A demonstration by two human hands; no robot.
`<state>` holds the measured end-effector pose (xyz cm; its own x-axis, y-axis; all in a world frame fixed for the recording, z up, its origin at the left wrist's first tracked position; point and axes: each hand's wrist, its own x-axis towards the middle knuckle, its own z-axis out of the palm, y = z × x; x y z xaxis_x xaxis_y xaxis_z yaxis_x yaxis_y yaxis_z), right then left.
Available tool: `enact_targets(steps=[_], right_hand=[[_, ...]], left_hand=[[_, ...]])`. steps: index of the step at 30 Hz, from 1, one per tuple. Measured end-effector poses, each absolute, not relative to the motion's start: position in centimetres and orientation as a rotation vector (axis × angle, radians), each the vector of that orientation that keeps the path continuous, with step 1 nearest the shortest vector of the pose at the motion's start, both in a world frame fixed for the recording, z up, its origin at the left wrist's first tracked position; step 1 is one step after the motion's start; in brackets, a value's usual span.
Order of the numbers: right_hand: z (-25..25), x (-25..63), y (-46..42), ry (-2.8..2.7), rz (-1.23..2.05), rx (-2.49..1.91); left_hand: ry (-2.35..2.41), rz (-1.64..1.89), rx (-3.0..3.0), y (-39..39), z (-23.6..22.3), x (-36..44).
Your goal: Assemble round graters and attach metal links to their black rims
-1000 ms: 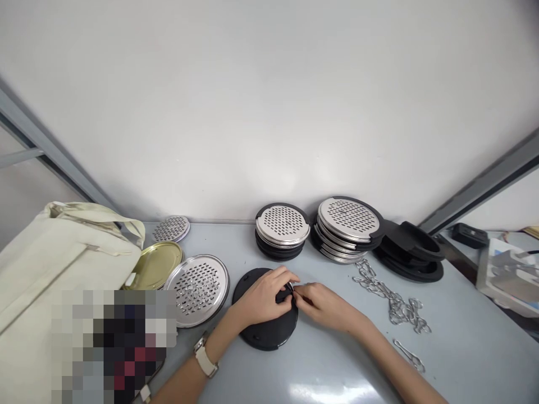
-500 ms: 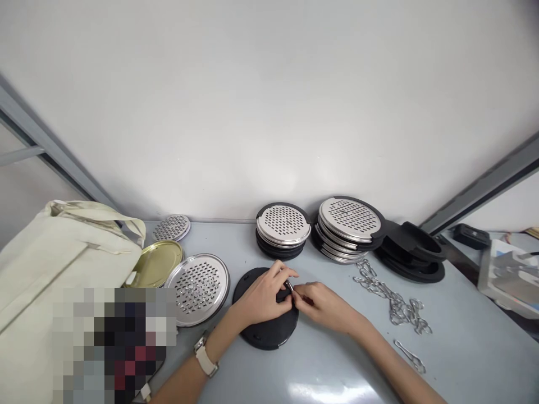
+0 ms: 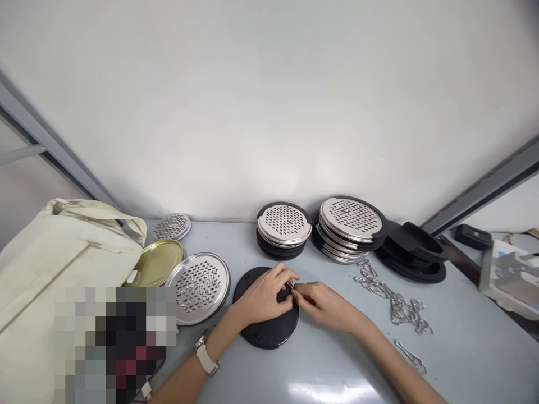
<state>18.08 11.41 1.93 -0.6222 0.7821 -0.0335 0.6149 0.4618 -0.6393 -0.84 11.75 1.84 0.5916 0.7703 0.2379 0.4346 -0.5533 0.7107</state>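
A round black holder (image 3: 273, 332) lies flat on the table with its underside or back facing up. My left hand (image 3: 265, 294) rests on it, fingers curled and gripping near its right edge. My right hand (image 3: 320, 302) is at that same edge, thumb and forefinger pinched on a small metal wire clip (image 3: 290, 285), most of which my fingers cover. Whether the clip passes through the holder cannot be made out. A loose wire clip (image 3: 410, 356) lies to the right of my right forearm.
Behind my hands stand a smaller stack of grater discs (image 3: 284, 221) and a larger stack (image 3: 351, 217). Black holders (image 3: 415, 249) and a pile of wire clips (image 3: 396, 303) are to the right. Left are a grater disc (image 3: 197, 287), a gold lid (image 3: 159, 262) and a cream bag (image 3: 50, 269).
Both hands stay at the holder's right edge. The clip between my fingers has turned slightly and shows less of its shiny side.
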Motion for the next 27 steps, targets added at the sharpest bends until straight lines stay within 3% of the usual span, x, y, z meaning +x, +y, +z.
enact_targets(steps=[27], right_hand=[[2.2,18.12,11.25,-2.409,1.003,-1.189]], left_hand=[[0.99,0.743,2.164,12.06,1.69,-0.91]])
